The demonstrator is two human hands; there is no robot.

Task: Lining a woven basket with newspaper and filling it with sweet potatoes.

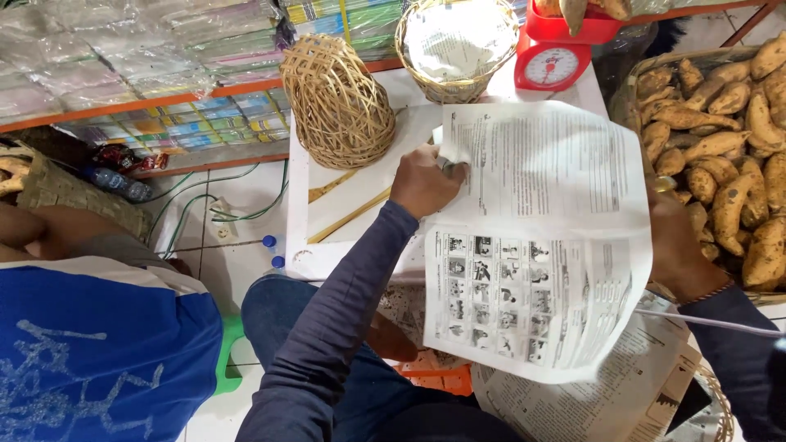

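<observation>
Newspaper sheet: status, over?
Left hand grips newspaper sheet at top-left edge. Right hand holds right edge, partly hidden. Sheet spread above table. Nothing blocking.

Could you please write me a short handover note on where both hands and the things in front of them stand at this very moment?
Left hand: grips the upper left edge of the newspaper sheet, over the white table.
Right hand: holds the sheet's right edge, partly hidden behind it.
Sheet: spread open, lifted, nothing on it.
Nearby: overturned woven basket and two bamboo strips on the table; lined basket and red scale behind; sweet potatoes in a basket at right; more newspapers below.
</observation>
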